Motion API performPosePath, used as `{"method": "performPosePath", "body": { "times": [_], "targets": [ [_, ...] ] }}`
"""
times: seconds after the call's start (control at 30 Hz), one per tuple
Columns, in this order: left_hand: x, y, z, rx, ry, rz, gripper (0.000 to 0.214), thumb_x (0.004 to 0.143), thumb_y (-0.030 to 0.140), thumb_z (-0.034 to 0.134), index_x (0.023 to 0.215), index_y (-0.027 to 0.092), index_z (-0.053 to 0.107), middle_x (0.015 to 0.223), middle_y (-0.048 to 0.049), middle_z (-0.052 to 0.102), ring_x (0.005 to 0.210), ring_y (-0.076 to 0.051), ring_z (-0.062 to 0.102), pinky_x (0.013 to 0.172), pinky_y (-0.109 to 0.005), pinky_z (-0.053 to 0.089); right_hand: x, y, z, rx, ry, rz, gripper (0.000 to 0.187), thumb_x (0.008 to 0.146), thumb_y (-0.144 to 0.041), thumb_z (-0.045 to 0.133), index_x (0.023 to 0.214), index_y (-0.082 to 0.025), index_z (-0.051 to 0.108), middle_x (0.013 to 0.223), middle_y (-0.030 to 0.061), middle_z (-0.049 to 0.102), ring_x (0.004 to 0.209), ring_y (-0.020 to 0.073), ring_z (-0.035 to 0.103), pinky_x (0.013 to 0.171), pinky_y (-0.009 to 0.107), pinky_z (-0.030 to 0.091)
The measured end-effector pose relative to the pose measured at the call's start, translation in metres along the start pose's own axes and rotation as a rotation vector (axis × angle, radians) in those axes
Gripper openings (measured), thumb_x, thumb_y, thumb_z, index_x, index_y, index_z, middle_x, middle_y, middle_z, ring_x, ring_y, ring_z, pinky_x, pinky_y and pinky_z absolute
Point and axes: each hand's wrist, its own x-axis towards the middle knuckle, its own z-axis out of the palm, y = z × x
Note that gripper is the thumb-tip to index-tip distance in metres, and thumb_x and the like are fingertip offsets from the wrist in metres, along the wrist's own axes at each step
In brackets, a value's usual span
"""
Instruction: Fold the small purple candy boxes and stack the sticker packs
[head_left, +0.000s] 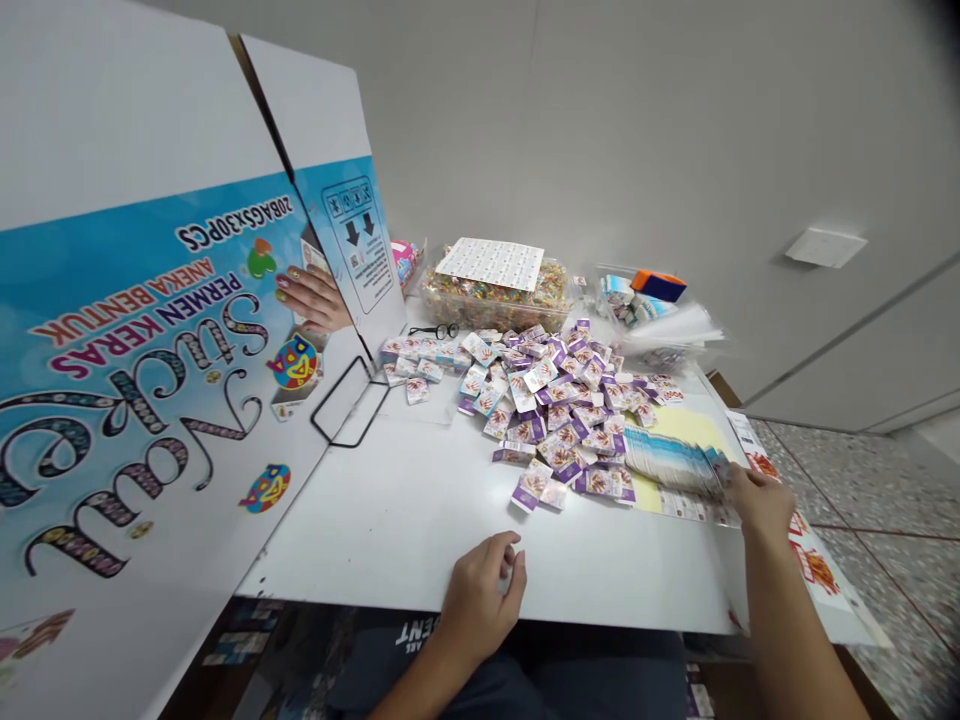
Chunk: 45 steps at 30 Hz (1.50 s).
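Grey plain walls and speckled floor tiles framed a white table [390, 520], smooth and matte, that served as the sorting surface.

Head view: a loose pile of small packets [559, 400], glossy white and purple rectangles, lay spread across the table's middle, probably tipped out so each could be picked singly. Right hand [761, 497] rested at the table's far right edge, fingers touching a fanned stack of flat cards [675, 462] lying on yellow sheets; whether it pinched any card could not be told. Left hand [480, 590] sat near the front edge, curled loosely with fingers bent in; a small pale item may have been inside, not certain. The hands were well apart.

A large printed carton [150, 380], stiff glossy cardboard, stood upright at left, with another person's hand [315, 295] gripping its flap edge, apparently steadying it. Behind the pile stood a clear tub of coloured sweets [491, 290] topped by a perforated sheet, spectacles [435, 330] in front of it.
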Motion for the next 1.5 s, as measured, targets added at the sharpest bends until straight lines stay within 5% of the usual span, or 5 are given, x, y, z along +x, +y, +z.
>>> {"method": "performPosePath", "body": {
  "times": [0.27, 0.5, 0.87, 1.17, 1.5],
  "targets": [
    [0.007, 0.012, -0.008, -0.373, -0.072, -0.279, 0.031, 0.099, 0.045, 0.051, 0.105, 0.019, 0.066, 0.080, -0.0056, 0.070, 0.071, -0.019, 0.063, 0.071, -0.030, 0.047, -0.089, -0.044, -0.025, 0.023, 0.351, -0.409, 0.030, 0.092, -0.037, 0.055, 0.088, -0.013, 0.072, 0.083, 0.0164, 0.074, 0.081, 0.0280, 0.068, 0.077, 0.038, 0.050],
    [0.021, 0.053, -0.018, -1.232, -0.125, -0.351, 0.083, 0.075, 0.075, 0.069, 0.133, 0.017, 0.057, 0.133, -0.0203, 0.065, 0.127, -0.035, 0.058, 0.107, -0.045, 0.045, -0.255, -0.120, -0.044, 0.468, -0.186, -1.471, 0.019, 0.088, -0.007, 0.059, 0.104, -0.014, 0.068, 0.098, 0.0124, 0.079, 0.088, 0.0221, 0.070, 0.078, 0.038, 0.054],
    [0.004, 0.049, -0.032, -1.427, -0.060, -0.854, 0.054, 0.080, 0.064, 0.071, 0.092, 0.011, 0.070, 0.057, -0.0048, 0.067, 0.050, -0.017, 0.063, 0.049, -0.024, 0.047, -0.269, -0.158, -0.063, 0.485, -1.007, -1.009, 0.056, 0.083, -0.024, 0.067, 0.137, -0.023, 0.051, 0.151, 0.0138, 0.042, 0.139, 0.0340, 0.036, 0.108, 0.051, 0.043],
    [-0.004, 0.057, -0.018, -1.592, 0.000, -0.930, 0.054, 0.072, 0.059, 0.078, 0.102, 0.014, 0.073, 0.096, -0.0099, 0.075, 0.103, -0.032, 0.070, 0.090, -0.041, 0.055, -0.262, -0.155, -0.062, 0.435, -1.161, -0.955, 0.029, 0.088, -0.022, 0.069, 0.113, -0.024, 0.053, 0.142, 0.0119, 0.050, 0.136, 0.0306, 0.039, 0.110, 0.048, 0.044],
    [-0.017, 0.049, -0.011, -1.010, -0.129, -0.762, 0.076, 0.079, 0.074, 0.063, 0.132, 0.020, 0.064, 0.135, -0.0128, 0.064, 0.131, -0.033, 0.052, 0.104, -0.039, 0.046, -0.243, -0.163, -0.074, 0.493, -1.292, -0.827, 0.023, 0.074, -0.009, 0.072, 0.090, -0.022, 0.061, 0.134, 0.0085, 0.056, 0.128, 0.0278, 0.049, 0.106, 0.043, 0.048]
  ]
}}
